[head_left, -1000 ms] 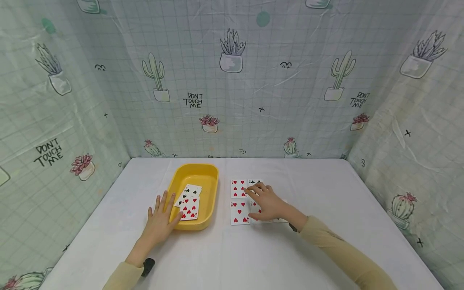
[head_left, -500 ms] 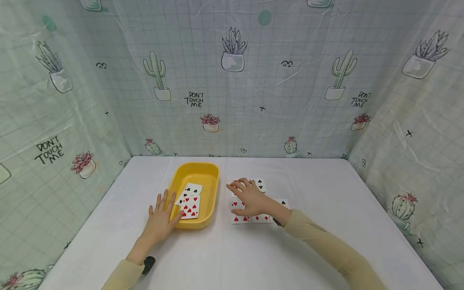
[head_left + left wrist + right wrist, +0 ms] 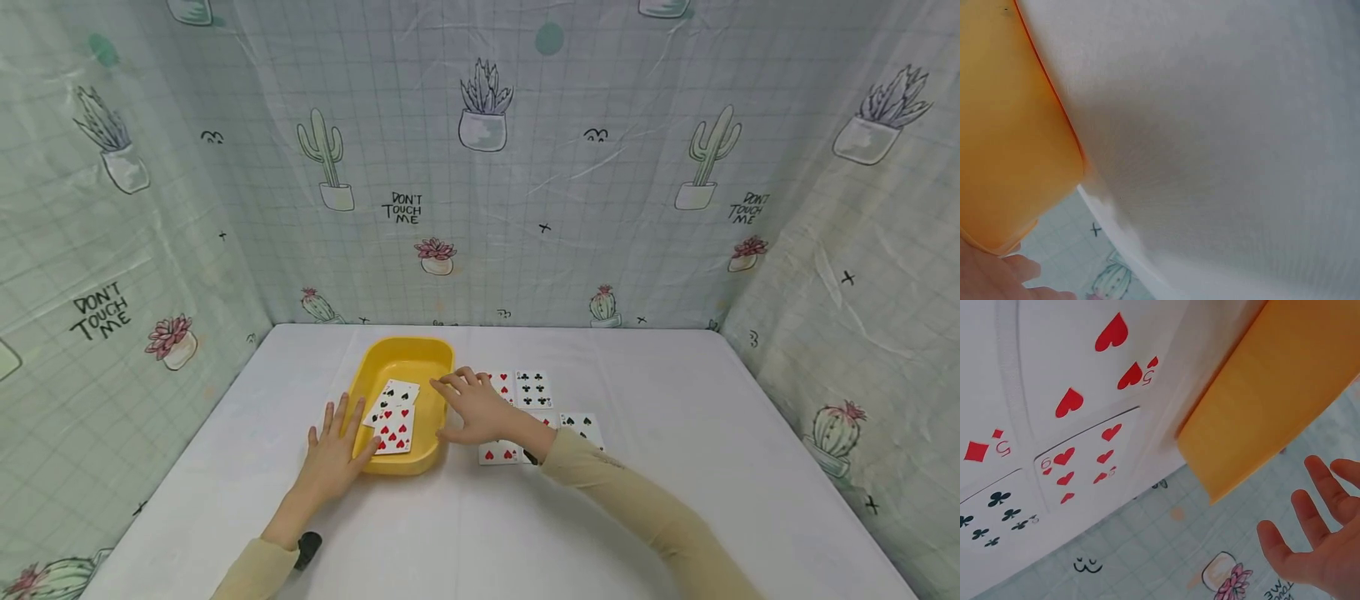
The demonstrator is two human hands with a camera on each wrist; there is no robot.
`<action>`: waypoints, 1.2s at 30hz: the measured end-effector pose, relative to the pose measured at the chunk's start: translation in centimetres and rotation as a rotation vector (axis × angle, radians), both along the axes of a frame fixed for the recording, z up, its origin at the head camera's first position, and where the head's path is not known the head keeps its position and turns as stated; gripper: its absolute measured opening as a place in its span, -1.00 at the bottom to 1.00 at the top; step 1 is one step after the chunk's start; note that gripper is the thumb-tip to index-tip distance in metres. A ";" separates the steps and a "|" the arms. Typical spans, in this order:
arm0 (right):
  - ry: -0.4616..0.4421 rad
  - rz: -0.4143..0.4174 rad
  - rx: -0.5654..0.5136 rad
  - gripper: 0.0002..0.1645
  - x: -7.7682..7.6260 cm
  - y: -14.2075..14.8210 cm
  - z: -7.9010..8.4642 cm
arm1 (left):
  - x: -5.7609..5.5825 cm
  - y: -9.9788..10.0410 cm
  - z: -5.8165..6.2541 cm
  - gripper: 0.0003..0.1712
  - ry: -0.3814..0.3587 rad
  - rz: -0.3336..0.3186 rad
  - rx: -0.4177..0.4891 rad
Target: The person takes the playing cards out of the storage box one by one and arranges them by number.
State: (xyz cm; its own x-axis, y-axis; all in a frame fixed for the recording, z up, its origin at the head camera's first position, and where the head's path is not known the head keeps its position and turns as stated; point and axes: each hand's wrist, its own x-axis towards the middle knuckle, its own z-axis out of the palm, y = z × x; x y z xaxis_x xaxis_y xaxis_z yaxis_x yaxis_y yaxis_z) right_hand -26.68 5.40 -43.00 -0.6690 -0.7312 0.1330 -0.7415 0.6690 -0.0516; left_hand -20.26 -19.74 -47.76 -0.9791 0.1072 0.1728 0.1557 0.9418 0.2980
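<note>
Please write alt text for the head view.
A person's left hand and right hand are at opposite sides of a yellow tray holding playing cards. More cards lie to its right on the white table, partly behind the right arm.

The tray (image 3: 408, 367) is yellow. Inside, a white card (image 3: 393, 430) shows red hearts; another card (image 3: 402, 391), at its twelve o'clock, black spades. On the white tabletop (image 3: 660, 400) at three o'clock, white cards (image 3: 534, 390) bear red hearts, red diamonds, black clubs and, part-hidden, seemingly black spades. The backdrop (image 3: 637, 212) is pale green, gridded, cactus-printed.
</note>
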 end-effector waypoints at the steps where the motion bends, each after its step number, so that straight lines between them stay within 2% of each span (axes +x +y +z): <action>1: 0.001 -0.004 0.002 -0.09 -0.1 -0.4 0.0 | 0.0 0.0 0.0 -0.17 0.003 0.000 -0.002; 9: 0.031 -0.010 0.044 -0.10 -0.6 -3.1 -0.3 | -0.1 -0.1 -0.2 -0.18 0.017 -0.005 -0.012; 23: 0.044 -0.029 0.210 -0.05 -0.8 -6.7 -1.3 | 0.1 -0.1 -0.3 -0.19 0.032 -0.014 -0.021; 29: 0.016 -0.049 0.266 -0.03 -1.0 -7.7 -1.6 | 0.1 -0.1 -0.3 -0.19 0.040 -0.015 -0.033; 36: -0.059 -0.066 0.287 0.01 -1.5 -8.6 -2.2 | 0.2 -0.1 -0.2 -0.20 0.045 -0.016 -0.030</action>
State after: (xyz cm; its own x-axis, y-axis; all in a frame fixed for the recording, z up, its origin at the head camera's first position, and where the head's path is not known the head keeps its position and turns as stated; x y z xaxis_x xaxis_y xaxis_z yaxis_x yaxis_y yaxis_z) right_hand -28.15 -3.17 -45.15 -0.7170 -0.6878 -0.1132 -0.6970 0.7093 0.1049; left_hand -20.08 -19.82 -47.95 -0.9687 0.1282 0.2128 0.1829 0.9476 0.2617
